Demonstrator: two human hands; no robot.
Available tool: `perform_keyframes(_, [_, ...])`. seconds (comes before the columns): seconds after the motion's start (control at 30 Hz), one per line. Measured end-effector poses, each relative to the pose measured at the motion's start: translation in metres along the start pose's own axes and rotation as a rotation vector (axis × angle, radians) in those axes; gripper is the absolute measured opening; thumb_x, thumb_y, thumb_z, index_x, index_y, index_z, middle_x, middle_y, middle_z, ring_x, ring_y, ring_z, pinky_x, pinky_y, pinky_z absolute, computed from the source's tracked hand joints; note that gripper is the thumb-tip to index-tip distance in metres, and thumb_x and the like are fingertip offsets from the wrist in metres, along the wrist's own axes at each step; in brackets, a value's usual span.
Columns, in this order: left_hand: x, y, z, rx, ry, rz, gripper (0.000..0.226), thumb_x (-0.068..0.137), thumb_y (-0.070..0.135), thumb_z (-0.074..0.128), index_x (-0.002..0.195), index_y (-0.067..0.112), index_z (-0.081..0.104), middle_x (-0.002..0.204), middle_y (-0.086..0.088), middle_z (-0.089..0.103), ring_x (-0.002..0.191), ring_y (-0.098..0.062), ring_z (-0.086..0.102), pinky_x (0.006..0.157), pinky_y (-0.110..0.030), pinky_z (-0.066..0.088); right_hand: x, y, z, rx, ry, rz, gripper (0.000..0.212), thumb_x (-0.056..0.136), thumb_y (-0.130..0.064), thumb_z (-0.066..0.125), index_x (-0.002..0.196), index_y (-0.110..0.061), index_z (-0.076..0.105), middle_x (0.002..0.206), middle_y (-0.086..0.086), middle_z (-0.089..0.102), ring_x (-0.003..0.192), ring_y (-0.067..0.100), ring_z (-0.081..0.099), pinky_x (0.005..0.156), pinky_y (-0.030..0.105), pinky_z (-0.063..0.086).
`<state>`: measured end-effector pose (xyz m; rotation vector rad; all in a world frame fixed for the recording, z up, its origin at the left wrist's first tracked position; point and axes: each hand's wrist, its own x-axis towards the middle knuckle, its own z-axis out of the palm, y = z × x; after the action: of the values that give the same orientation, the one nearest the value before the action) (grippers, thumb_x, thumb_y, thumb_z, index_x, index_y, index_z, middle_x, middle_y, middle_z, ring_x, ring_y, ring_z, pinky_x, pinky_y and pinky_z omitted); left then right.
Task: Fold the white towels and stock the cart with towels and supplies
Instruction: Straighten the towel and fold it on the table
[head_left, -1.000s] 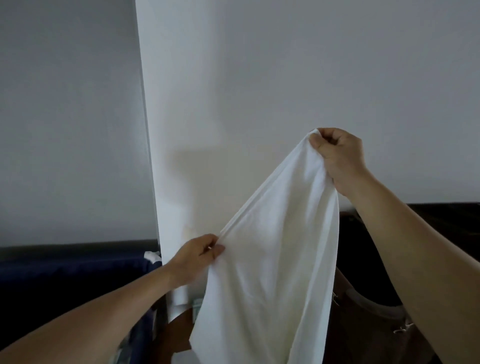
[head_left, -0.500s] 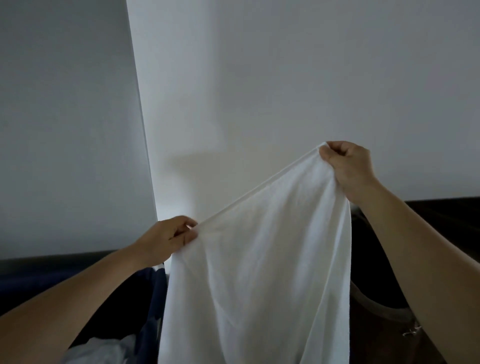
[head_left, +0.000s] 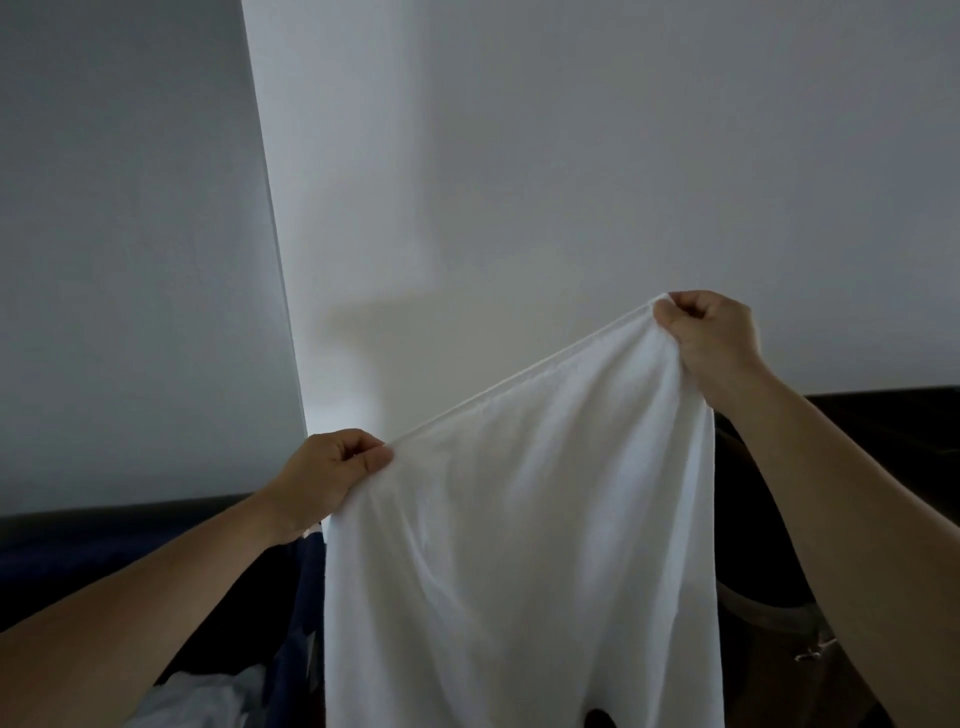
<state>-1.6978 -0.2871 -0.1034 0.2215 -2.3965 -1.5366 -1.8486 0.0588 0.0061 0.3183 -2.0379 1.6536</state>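
A white towel (head_left: 524, 545) hangs spread in the air in front of me, its top hem stretched taut and slanting up to the right. My left hand (head_left: 327, 475) pinches the lower left corner of that hem. My right hand (head_left: 711, 338) grips the higher right corner in a fist. The towel's bottom runs out of the frame, so its lower edge is hidden.
A white wall corner (head_left: 280, 312) stands close behind the towel. A dark blue bin (head_left: 291, 613) with crumpled white cloth (head_left: 208, 701) sits at the lower left. A dark brown bag or hamper (head_left: 769, 613) is at the lower right behind my right arm.
My left hand has slid left along the hem, away from the right hand, and the towel has opened out from a narrow bunch to a wide sheet. The right hand has dropped slightly.
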Motion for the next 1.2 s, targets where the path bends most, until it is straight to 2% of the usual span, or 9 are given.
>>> perform_keyframes(0.07, [0.006,0.01,0.009,0.115,0.029,0.034,0.017,0.093,0.032,0.067,0.085,0.018,0.074,0.085,-0.005,0.073,0.075,-0.017,0.066,0.068,-0.028,0.053,-0.006,-0.001,0.001,-0.06,-0.076,-0.005,0.013,0.095,-0.023,0.065,0.106,-0.018,0.07,0.095,-0.003,0.068,0.078,0.006,0.061,0.059,0.005,0.045])
perform_keyframes(0.17, [0.013,0.039,0.032,0.203,-0.019,0.147,0.014,0.093,0.032,0.068,0.084,0.022,0.073,0.082,0.0,0.072,0.069,-0.007,0.061,0.062,-0.019,0.049,-0.024,-0.002,0.013,-0.079,-0.399,-0.075,0.009,0.093,-0.023,0.068,0.102,-0.024,0.07,0.106,-0.002,0.072,0.095,0.011,0.066,0.085,0.024,0.052])
perform_keyframes(0.27, [0.016,0.07,0.057,0.26,-0.103,0.279,0.012,0.092,0.031,0.068,0.084,0.024,0.073,0.078,0.008,0.069,0.066,-0.001,0.058,0.06,-0.015,0.046,-0.054,-0.001,0.032,-0.112,-0.745,-0.086,0.01,0.092,-0.017,0.069,0.093,-0.027,0.07,0.127,-0.004,0.067,0.111,0.001,0.061,0.1,0.021,0.046])
perform_keyframes(0.37, [0.016,0.088,0.074,0.284,-0.198,0.341,0.013,0.093,0.03,0.067,0.091,0.019,0.074,0.085,0.002,0.073,0.074,-0.004,0.062,0.069,-0.019,0.049,-0.075,0.006,0.041,-0.012,-0.904,-0.016,0.004,0.092,-0.027,0.069,0.088,-0.027,0.07,0.127,-0.003,0.067,0.116,0.007,0.061,0.103,0.033,0.048])
perform_keyframes(0.43, [0.015,0.091,0.079,0.263,-0.206,0.351,0.013,0.094,0.029,0.067,0.092,0.019,0.075,0.085,0.004,0.073,0.075,-0.004,0.064,0.068,-0.015,0.05,-0.083,0.011,0.039,0.058,-0.864,0.041,0.006,0.094,-0.029,0.067,0.092,-0.024,0.069,0.105,0.001,0.073,0.097,0.014,0.066,0.093,0.04,0.054])
perform_keyframes(0.53, [0.013,0.088,0.084,0.208,-0.234,0.325,0.013,0.093,0.031,0.067,0.092,0.02,0.075,0.087,0.004,0.074,0.078,-0.004,0.067,0.07,-0.017,0.053,-0.088,0.013,0.038,-0.083,-0.764,-0.038,0.007,0.097,-0.031,0.063,0.094,-0.025,0.065,0.087,-0.007,0.068,0.081,0.007,0.062,0.081,0.033,0.053])
perform_keyframes(0.7, [0.008,0.072,0.089,0.109,-0.242,0.243,0.016,0.095,0.035,0.065,0.095,0.02,0.071,0.094,-0.009,0.072,0.078,-0.014,0.064,0.075,-0.033,0.053,-0.076,0.0,0.039,-0.255,-0.615,-0.236,0.003,0.098,-0.028,0.06,0.096,-0.027,0.059,0.083,-0.016,0.06,0.074,-0.006,0.054,0.066,0.008,0.04])
perform_keyframes(0.97, [0.0,0.027,0.056,0.279,-0.13,0.153,0.024,0.1,0.042,0.053,0.092,0.024,0.068,0.086,0.0,0.069,0.075,-0.012,0.06,0.066,-0.018,0.046,-0.026,-0.018,0.027,-0.292,-0.305,-0.311,0.004,0.098,-0.021,0.06,0.098,-0.023,0.056,0.082,-0.018,0.055,0.073,-0.005,0.05,0.059,-0.001,0.033])
perform_keyframes(1.2, [0.0,-0.001,0.017,0.393,-0.079,0.076,0.029,0.099,0.045,0.054,0.088,0.023,0.069,0.086,-0.006,0.071,0.07,-0.013,0.062,0.061,-0.018,0.047,-0.014,-0.008,0.03,-0.322,-0.211,-0.268,0.004,0.097,-0.02,0.06,0.098,-0.021,0.056,0.093,-0.002,0.06,0.085,0.016,0.053,0.066,0.021,0.033])
